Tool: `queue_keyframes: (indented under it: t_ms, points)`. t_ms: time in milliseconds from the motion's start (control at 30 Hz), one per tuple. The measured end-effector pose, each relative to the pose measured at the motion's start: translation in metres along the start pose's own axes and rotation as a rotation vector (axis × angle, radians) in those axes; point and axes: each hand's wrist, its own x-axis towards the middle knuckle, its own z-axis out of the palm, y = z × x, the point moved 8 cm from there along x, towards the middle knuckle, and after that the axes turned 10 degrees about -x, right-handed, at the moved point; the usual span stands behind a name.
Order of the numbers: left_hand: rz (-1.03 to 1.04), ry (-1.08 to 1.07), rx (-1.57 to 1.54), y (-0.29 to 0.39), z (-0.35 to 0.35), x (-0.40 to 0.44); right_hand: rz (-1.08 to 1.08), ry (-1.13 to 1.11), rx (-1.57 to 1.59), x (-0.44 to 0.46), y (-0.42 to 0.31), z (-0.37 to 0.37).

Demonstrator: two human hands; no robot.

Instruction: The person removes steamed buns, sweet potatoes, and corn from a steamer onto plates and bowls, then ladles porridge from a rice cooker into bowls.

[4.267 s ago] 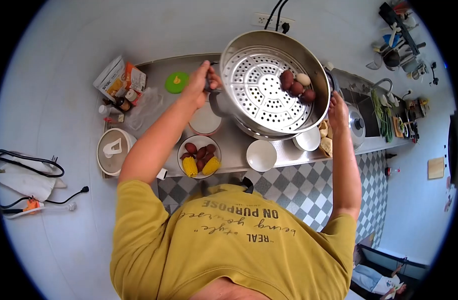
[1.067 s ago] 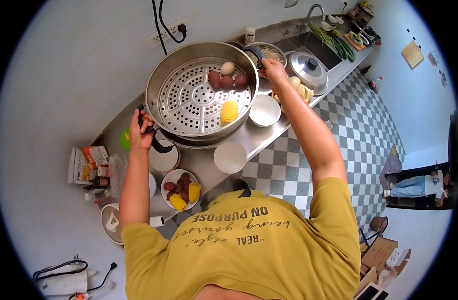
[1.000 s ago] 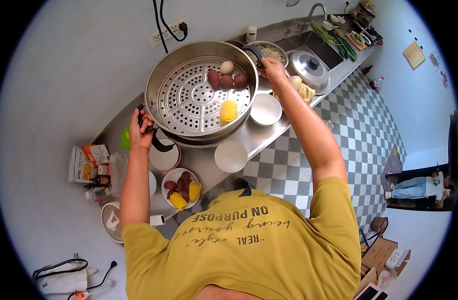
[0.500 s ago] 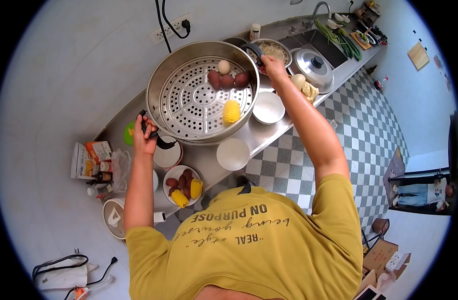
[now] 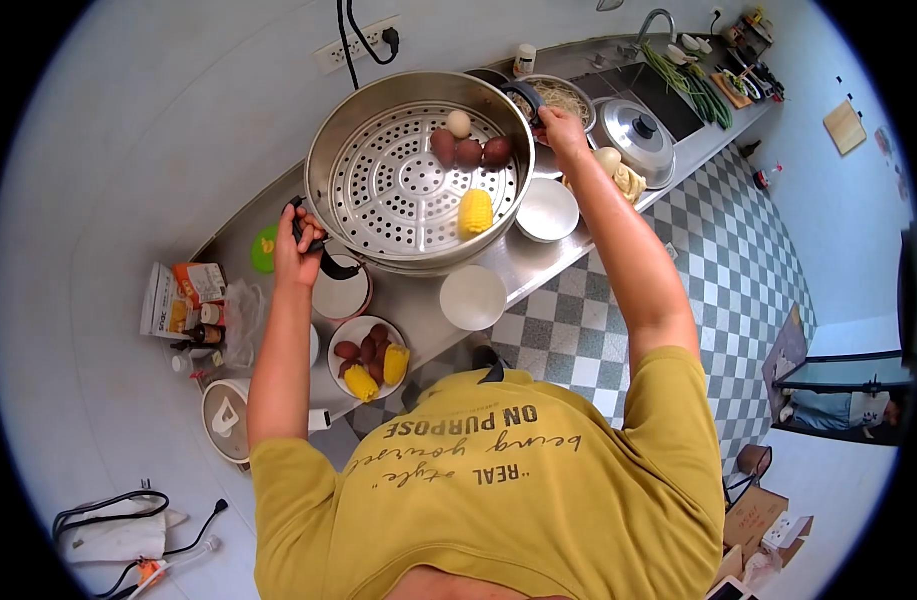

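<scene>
A large round metal steamer basket (image 5: pixel 378 225) with a perforated bottom is held between my hands above the counter. My left hand (image 5: pixel 298 255) is closed around its near-left black handle; my right hand (image 5: pixel 565 135) grips the black handle at the far right. Inside lie one pale egg (image 5: pixel 458 124), several dark red, rounded pieces (image 5: pixel 468 153) and a piece of yellow corn (image 5: pixel 475 212). Another rim shows beneath the basket; how they touch is hidden. Two white bowls (image 5: pixel 548 210) stand nearby, along with a plate (image 5: pixel 342 340) of reddish sweet-potato-like pieces and corn.
Along the steel counter (image 5: pixel 526 284) are a lidded pot (image 5: pixel 633 140), a bowl of pale strands (image 5: pixel 558 97), a sink (image 5: pixel 658 95) and green vegetables (image 5: pixel 703 95). Packets (image 5: pixel 168 300) and bottles sit at left. A person (image 5: pixel 828 408) appears far right.
The view has shifted slightly, so the basket and counter appear a little further right and higher. Both hands keep their hold on the handles.
</scene>
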Motion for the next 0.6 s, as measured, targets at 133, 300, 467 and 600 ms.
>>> queue_keyframes:
  t_ms: [133,300,467,600]
  points:
    - [-0.010,0.035,0.015,0.002,0.003,-0.003,0.000,0.043,-0.067,-0.003,-0.001,-0.003]
    - [-0.036,0.051,0.003,0.004,0.005,0.001,0.010,0.082,-0.098,-0.001,0.000,-0.006]
    - [-0.043,0.033,0.017,0.007,0.001,0.009,0.038,0.120,-0.133,-0.010,0.003,-0.009]
    - [-0.036,0.060,0.023,0.007,0.000,0.013,0.043,0.112,-0.182,-0.004,0.009,-0.011]
